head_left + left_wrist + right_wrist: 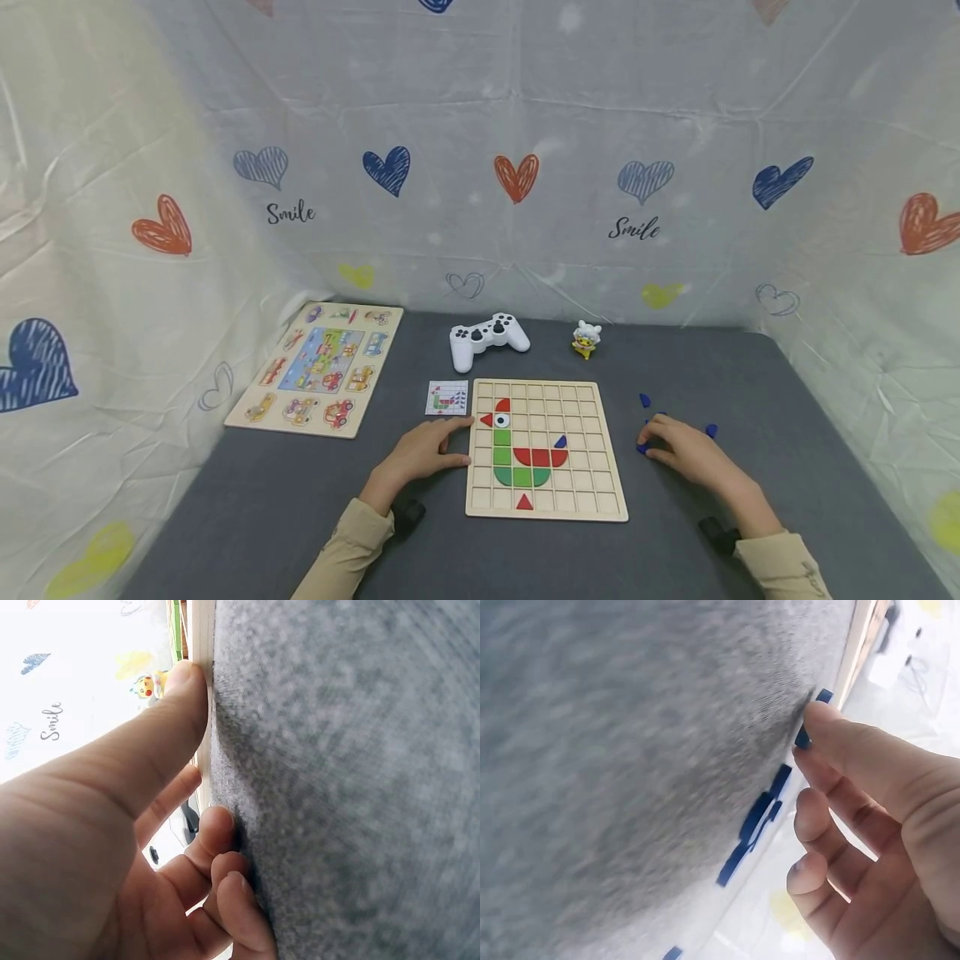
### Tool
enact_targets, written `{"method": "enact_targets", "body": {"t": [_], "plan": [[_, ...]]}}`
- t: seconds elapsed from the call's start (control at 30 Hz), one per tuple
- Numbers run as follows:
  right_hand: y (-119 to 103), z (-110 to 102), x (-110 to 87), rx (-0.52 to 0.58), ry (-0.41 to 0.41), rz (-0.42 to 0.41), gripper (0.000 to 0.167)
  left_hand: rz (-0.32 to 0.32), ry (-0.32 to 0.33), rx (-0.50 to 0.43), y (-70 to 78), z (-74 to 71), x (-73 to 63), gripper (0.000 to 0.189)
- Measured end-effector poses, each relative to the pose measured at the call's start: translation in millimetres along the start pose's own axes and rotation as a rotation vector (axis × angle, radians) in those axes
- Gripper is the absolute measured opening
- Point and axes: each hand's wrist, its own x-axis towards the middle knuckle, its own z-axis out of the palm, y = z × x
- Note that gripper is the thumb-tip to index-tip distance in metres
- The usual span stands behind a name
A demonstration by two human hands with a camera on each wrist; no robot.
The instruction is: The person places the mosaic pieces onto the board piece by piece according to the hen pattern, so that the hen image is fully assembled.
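- The right hand (686,450), over the table (570,558) to the right of the grid board, pinches one blue piece (804,736) between thumb and index finger; its other fingers are loosely bent.
- The left hand (420,450) is relaxed, thumb and index finger spread along the left edge of the wooden grid board (547,517), gripping nothing that I can see.
- I judge the pinch to be the weak spot: the piece is small and held only at the fingertips, so a slight roll of the thumb could drop or twist it.
- Loose blue pieces (712,431) lie just beside the right hand, where a low sweep of the fingers could scatter them.
- On the board, red, green and white pieces form a bird-like figure, with a single blue wedge (560,442) above the red row's right end and a red triangle (524,502) below. Should the left hand push too hard, I think the board could slide and jog them.
- Left of the board's top corner lies a small pattern card (447,398); misreading it could turn a piece the wrong way.
- Farther back I see a white game controller (490,337), a small figurine (586,339) and a picture puzzle (318,367), all apart from the hands.
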Motion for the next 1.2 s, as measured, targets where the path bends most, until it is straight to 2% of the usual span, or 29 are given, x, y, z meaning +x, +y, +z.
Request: {"method": "enact_targets", "body": {"t": [0.23,0.4,0.77,1.2], "plan": [[-10.3,0.1,13.1,0.018,0.016,0.004,0.012,0.002,0.002,0.004,-0.7,0.1,0.8,0.062],[-21.1,2.4,25.4,0.033,-0.006,0.007,0.012,0.002,0.002,0.001,0.3,-0.9,0.6,0.062],[-42.4,9.0,49.1,0.094,-0.052,-0.042,0.012,0.007,0.001,0.000,-0.6,0.5,1.5,0.064],[-51.3,17.0,72.6,0.103,-0.065,-0.081,0.014,0.024,0.009,0.006,-3.8,3.7,0.8,0.063]]}}
